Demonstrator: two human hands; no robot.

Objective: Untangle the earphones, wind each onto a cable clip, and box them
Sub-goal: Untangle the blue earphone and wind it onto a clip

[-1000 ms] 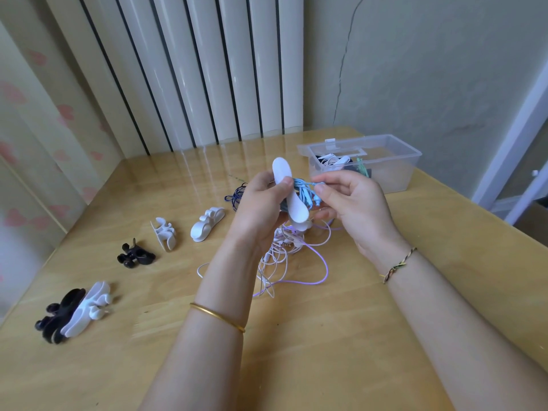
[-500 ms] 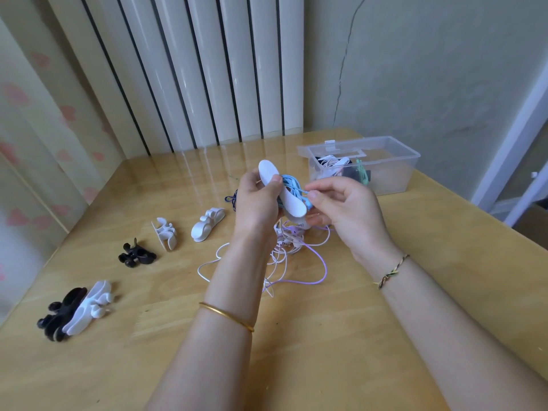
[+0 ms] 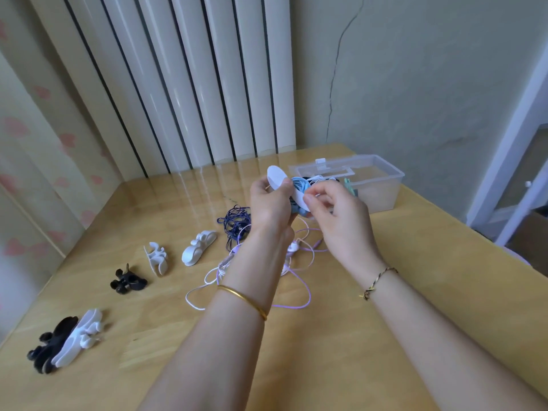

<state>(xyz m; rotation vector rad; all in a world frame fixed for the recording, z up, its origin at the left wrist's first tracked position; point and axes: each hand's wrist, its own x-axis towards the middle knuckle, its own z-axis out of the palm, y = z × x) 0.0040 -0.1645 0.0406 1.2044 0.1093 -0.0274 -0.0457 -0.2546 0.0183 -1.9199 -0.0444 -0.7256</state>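
Observation:
My left hand (image 3: 268, 203) grips a white cable clip (image 3: 277, 175) with a blue earphone cord (image 3: 299, 185) wound round its middle. My right hand (image 3: 335, 213) pinches the clip's lower end and the cord there. Both hands are raised above the table, in front of the clear plastic box (image 3: 382, 179), which holds wound earphones. Below the hands lies a tangle of white and purple earphones (image 3: 299, 256), and a dark blue earphone bundle (image 3: 235, 222) sits just left of it.
Spare clips lie in a row on the wooden table (image 3: 415, 286): two white ones (image 3: 198, 247) (image 3: 157, 258), a black one (image 3: 127, 281), and a black and white pair (image 3: 66, 339) near the left edge. A wall and white slats stand behind.
Both hands have risen and moved slightly toward the box with the clip. The clip has tilted, and my right hand's fingers have shifted to its lower end.

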